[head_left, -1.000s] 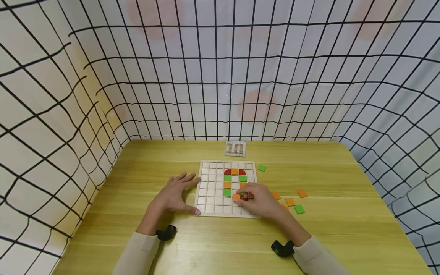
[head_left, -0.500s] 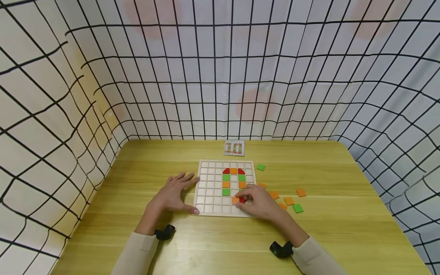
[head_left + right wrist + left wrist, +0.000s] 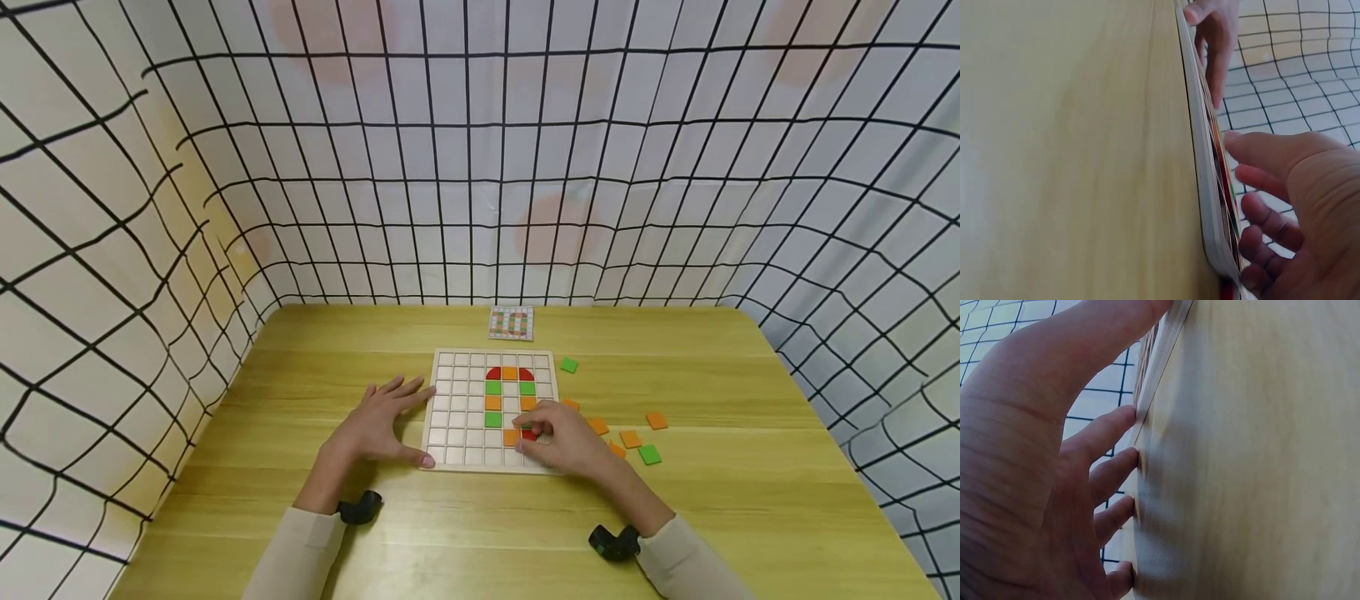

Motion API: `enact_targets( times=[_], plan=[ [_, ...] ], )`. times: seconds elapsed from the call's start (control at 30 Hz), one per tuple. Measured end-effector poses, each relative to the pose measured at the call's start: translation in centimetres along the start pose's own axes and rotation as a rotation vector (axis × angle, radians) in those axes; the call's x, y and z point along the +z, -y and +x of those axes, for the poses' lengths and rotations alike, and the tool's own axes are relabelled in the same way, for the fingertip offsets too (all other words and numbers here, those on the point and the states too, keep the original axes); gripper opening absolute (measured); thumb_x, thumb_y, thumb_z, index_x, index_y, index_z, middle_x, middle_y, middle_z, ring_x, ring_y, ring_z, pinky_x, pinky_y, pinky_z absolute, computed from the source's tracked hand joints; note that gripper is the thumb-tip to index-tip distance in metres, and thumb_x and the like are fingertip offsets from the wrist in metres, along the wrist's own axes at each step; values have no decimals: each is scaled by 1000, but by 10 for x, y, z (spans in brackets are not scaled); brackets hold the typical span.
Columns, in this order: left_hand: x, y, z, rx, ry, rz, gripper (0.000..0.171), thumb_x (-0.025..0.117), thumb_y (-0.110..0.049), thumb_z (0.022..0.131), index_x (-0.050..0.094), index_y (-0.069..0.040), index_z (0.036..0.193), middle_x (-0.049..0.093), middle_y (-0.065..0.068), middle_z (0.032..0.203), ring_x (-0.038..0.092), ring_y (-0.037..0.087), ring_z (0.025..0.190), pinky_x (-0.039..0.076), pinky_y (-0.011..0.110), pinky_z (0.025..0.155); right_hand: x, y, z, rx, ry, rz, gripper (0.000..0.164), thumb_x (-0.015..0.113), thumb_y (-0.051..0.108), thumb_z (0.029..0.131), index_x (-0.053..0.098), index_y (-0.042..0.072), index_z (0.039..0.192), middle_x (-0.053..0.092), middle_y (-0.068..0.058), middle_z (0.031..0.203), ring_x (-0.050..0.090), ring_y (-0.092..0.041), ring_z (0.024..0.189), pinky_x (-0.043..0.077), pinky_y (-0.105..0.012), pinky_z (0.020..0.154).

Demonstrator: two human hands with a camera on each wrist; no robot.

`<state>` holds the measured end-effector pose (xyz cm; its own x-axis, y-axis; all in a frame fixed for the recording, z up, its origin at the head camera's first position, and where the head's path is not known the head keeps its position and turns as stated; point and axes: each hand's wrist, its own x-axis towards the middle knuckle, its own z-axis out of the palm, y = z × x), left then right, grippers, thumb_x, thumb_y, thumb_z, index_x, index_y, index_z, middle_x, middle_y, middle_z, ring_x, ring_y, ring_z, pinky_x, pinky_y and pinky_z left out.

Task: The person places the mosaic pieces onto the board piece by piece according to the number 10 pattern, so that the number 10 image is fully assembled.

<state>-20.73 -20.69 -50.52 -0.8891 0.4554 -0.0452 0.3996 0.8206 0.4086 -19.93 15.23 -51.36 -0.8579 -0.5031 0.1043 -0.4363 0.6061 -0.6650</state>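
A white gridded board (image 3: 453, 421) lies on the wooden table, bearing a ring of red, green and orange tiles in its right half. My right hand (image 3: 566, 440) is over the board's lower right part. Its thumb and index finger are at the right corners of an orange square tile (image 3: 511, 437), which lies in a cell near the bottom of the ring. That hand covers part of the ring, including some of a red tile (image 3: 529, 435). My left hand (image 3: 375, 423) has its fingers spread, with thumb and index fingertips touching the board's left edge.
Several loose orange tiles (image 3: 631, 439) and a green tile (image 3: 649, 454) lie right of the board. Another green tile (image 3: 569, 365) is near its upper right corner. A small pattern card (image 3: 512, 323) lies behind the board. Black netting (image 3: 480, 225) borders the table.
My right hand has lowered the orange tile into a cell of the board; in the last half second it has shifted only slightly. My left hand has stayed at the board's edge.
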Motion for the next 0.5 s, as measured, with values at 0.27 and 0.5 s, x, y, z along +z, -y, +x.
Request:
enact_targets(
  times=[0.27,0.5],
  plan=[
    [0,0,1,-1,5,-5,116,80,-81,62,41,-31,159,30,4,170,20,40,159,10,75,121,-18,-11,-8,81,-65,16,22,80,24,89,80,17,110,57,6,81,52,-15,76,42,-24,67],
    [0,0,1,-6,8,-7,117,80,-81,62,40,-31,160,29,4,170,19,39,159,9,75,122,-31,-27,-22,105,-106,-36,18,81,23,90,79,19,107,57,8,83,52,-14,79,43,-24,69]
  ],
)
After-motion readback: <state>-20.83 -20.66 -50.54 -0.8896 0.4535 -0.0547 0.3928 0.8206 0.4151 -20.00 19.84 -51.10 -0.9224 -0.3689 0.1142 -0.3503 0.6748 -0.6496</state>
